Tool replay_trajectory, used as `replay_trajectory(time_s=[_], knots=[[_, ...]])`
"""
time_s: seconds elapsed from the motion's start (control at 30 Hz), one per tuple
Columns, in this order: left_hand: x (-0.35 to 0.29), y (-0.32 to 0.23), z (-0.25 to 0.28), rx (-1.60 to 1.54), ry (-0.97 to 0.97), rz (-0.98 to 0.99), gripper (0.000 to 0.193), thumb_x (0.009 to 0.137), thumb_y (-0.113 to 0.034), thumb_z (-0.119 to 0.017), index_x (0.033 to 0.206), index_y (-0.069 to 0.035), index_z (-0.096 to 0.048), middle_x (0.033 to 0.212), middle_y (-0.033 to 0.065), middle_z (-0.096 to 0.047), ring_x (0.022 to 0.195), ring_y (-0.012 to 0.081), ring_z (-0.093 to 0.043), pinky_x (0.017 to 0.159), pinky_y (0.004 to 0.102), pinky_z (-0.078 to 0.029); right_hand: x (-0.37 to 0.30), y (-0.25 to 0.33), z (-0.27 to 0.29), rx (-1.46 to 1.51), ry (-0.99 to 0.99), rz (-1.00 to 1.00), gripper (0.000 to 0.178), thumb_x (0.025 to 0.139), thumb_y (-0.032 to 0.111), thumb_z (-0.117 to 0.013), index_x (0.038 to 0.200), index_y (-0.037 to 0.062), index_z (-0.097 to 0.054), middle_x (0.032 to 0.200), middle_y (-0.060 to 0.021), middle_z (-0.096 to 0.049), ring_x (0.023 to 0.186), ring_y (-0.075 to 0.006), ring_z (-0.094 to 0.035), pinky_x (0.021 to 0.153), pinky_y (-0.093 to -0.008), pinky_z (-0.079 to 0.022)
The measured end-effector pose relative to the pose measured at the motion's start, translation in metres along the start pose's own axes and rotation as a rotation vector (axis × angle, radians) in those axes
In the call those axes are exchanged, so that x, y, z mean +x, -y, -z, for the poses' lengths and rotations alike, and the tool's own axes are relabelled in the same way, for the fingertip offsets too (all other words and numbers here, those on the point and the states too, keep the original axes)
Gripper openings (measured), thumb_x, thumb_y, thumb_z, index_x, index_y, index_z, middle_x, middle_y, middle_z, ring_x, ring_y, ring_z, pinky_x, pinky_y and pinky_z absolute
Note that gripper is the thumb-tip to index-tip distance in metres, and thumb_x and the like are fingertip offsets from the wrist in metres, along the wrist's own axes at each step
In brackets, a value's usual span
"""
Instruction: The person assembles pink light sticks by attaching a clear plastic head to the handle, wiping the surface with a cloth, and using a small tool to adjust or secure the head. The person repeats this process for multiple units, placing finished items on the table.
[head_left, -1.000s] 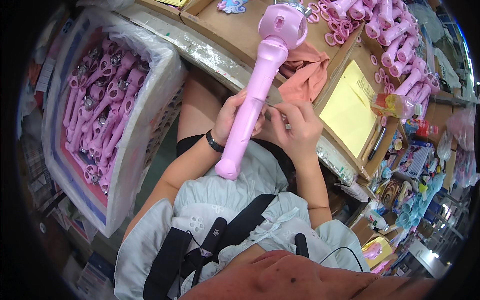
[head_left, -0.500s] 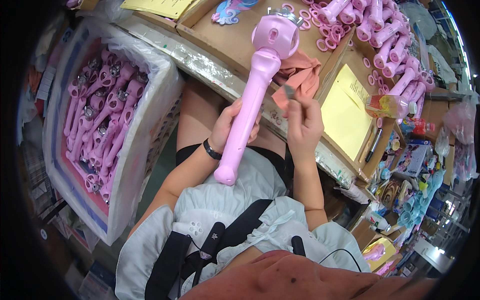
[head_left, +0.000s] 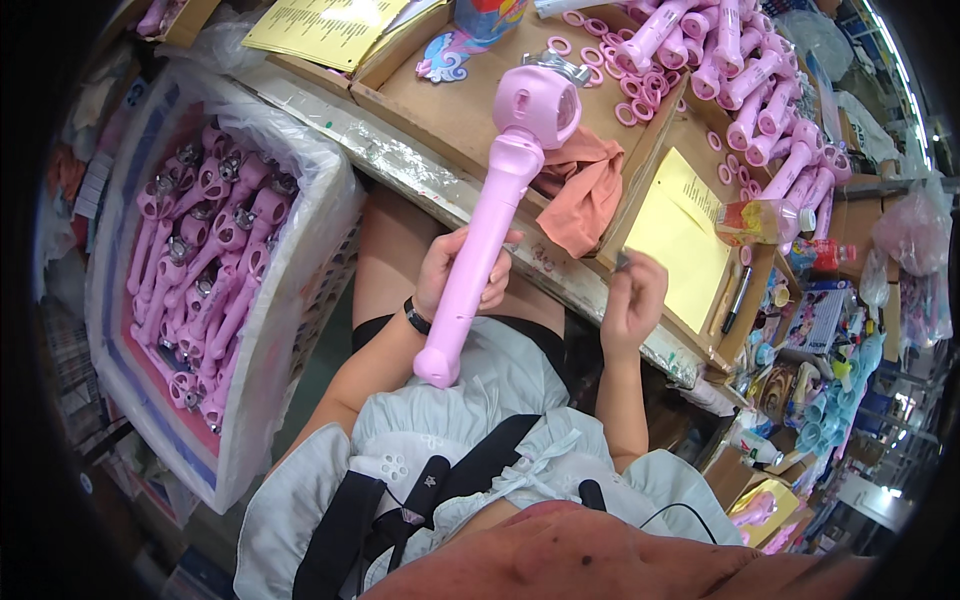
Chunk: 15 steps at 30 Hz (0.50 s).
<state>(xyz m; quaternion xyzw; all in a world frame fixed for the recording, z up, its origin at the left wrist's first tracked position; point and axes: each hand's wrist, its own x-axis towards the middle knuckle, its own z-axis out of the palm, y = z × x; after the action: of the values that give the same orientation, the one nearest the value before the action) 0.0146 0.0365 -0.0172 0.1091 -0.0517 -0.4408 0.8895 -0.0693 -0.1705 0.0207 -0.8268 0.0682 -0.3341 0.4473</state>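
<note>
My left hand is wrapped round the handle of a pink plastic toy wand, which stands tilted with its base by my lap. The wand's round head has a cut-out, and a silvery fitting sits on top. To the right of it and apart from it, my right hand is closed in a pinch. A small grey piece shows at its fingertips; its kind is too small to tell. An orange cloth lies over the table edge between the wand and my right hand.
At my left a plastic-lined crate holds several similar pink wands. Pink rings and pink handles lie on the far right of the cardboard-trayed table. Yellow sheets, a bottle and a marker are at the right.
My right hand has moved right and down, away from the wand and the cloth. The wand in my left hand has shifted slightly left and down.
</note>
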Motion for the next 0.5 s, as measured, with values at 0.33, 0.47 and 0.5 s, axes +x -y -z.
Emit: replay_trajectory(time_s=[0.33, 0.47, 0.5], knots=[[-0.001, 0.001, 0.006, -0.367, 0.117, -0.012, 0.063, 0.092, -0.041, -0.035, 0.139, 0.001, -0.028, 0.072, 0.009, -0.046, 0.05, 0.0148, -0.042, 0.045, 0.0256, -0.041, -0.008, 0.001, 0.003, -0.374, 0.005, 0.228, 0.016, 0.07, 0.007, -0.072, 0.084, 0.008, -0.065, 0.096, -0.0087, -0.057, 0.095, -0.0304, -0.053, 0.086, -0.0403, -0.041], [0.0, 0.004, -0.002, -0.352, 0.084, -0.03, 0.063, 0.092, -0.041, -0.036, 0.139, 0.0, -0.027, 0.074, 0.009, -0.046, 0.051, 0.015, -0.043, 0.046, 0.026, -0.041, 0.013, 0.016, -0.027, -0.314, 0.002, 0.3, 0.017, 0.069, 0.008, -0.073, 0.083, 0.0092, -0.064, 0.092, -0.0063, -0.058, 0.09, -0.0257, -0.054, 0.085, -0.0398, -0.039], [0.0, 0.005, -0.004, -0.342, 0.079, -0.037, 0.063, 0.092, -0.041, -0.036, 0.139, 0.0, -0.027, 0.074, 0.0089, -0.046, 0.052, 0.015, -0.043, 0.046, 0.026, -0.041, 0.019, 0.019, -0.036, -0.3, 0.005, 0.301, 0.017, 0.069, 0.008, -0.073, 0.083, 0.0096, -0.064, 0.091, -0.0053, -0.058, 0.089, -0.024, -0.054, 0.085, -0.0397, -0.039]])
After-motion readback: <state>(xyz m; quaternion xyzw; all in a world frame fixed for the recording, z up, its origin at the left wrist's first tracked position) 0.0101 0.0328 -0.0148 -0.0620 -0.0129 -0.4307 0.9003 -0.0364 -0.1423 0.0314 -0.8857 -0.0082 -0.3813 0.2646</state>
